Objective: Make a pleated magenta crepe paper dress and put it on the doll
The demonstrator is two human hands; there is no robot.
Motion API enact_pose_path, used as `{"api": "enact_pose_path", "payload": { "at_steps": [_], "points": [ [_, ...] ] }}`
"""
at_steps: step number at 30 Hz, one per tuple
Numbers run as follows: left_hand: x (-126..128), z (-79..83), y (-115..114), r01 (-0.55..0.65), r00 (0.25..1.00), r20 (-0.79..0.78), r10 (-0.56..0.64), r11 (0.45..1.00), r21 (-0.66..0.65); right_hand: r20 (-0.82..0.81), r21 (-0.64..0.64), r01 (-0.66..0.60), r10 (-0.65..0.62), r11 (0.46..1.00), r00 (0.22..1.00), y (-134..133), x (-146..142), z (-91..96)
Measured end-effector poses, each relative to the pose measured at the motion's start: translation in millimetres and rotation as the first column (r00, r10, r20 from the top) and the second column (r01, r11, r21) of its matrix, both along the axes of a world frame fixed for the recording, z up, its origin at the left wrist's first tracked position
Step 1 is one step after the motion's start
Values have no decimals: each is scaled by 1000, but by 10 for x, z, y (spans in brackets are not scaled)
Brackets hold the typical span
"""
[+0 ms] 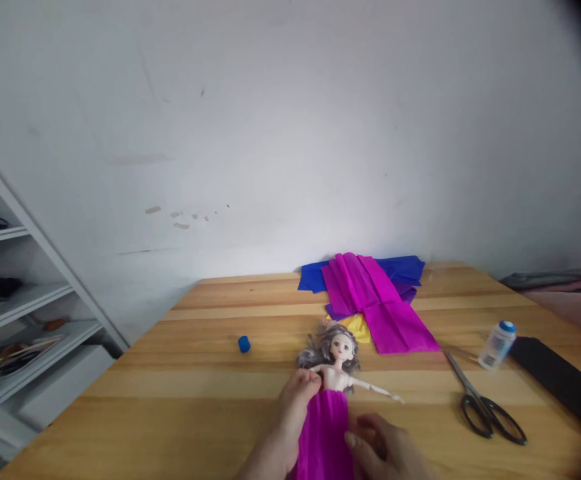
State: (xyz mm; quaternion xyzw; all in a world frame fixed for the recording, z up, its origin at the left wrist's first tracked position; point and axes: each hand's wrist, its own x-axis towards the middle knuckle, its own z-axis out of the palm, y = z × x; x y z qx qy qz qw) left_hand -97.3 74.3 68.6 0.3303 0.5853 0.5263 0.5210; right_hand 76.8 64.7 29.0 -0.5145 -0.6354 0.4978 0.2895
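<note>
A doll (pixel 336 379) with grey-brown wavy hair lies face up on the table, one arm stretched out to the right. Pleated magenta crepe paper (pixel 324 427) covers it from the chest down. At the doll's left side in the picture, my left hand (pixel 293 410) is closed on the doll and the paper's top edge, thumb by its shoulder. My right hand (pixel 383 447) is beside the paper's right edge, fingers loosely bent and apart, the thumb tip at that edge. The doll's lower end is out of frame.
Behind the doll, magenta (pixel 395 320), blue (pixel 313 277) and yellow paper (pixel 358 328) sheets overlap on the wooden table (pixel 170 393). Scissors (pixel 480 403), a glue bottle (pixel 496 347) and a black flat item (pixel 560 377) lie right. A blue cap (pixel 244 344) sits left. Shelves (pixel 35 310) stand left.
</note>
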Motion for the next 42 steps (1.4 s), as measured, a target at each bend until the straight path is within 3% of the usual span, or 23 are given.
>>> {"api": "enact_pose_path", "payload": {
  "at_steps": [3, 6, 9, 13, 17, 20, 24, 30, 36, 39, 42],
  "points": [
    [-12, 73, 81, 110, 960, -257, -111, 994, -16, 83, 85, -6, -1, 996, 997, 110, 64, 100],
    [16, 196, 136, 211, 883, -417, -217, 976, -62, 18, 123, -23, 21, 992, 1000, 138, 11, 185],
    [31, 315, 117, 299, 804, -542, -244, 954, 14, -129, 2, -59, 59, 998, 990, 95, -86, 129],
    [-86, 395, -50, 207, 758, -646, -94, 973, 101, -310, -241, -134, 55, 961, 949, 18, -139, -52],
    [-287, 384, -248, 109, 652, -755, -69, 994, 3, -312, -173, -114, 56, 978, 948, 21, -83, -15],
    [-331, 346, -309, 125, 612, -782, -120, 991, -54, -169, 2, -24, 24, 1000, 985, 89, -50, 145],
    [-241, 264, -256, 208, 644, -748, -163, 978, -35, 14, 231, 54, -59, 971, 998, 180, -94, 238],
    [-123, 120, -17, 269, 605, -782, -151, 963, 22, -53, 161, -20, 28, 987, 998, 132, -225, 62],
    [-85, 204, 117, 366, 538, -816, -212, 931, -1, -52, 103, -74, 79, 992, 995, 81, -199, 90],
    [-98, 235, 110, 393, 527, -817, -235, 920, -11, -56, 93, -20, 25, 995, 998, 135, -129, 111],
    [-106, 204, 97, 382, 543, -812, -212, 924, 15, -41, 182, 40, -33, 982, 999, 207, -82, 150]
  ]
}}
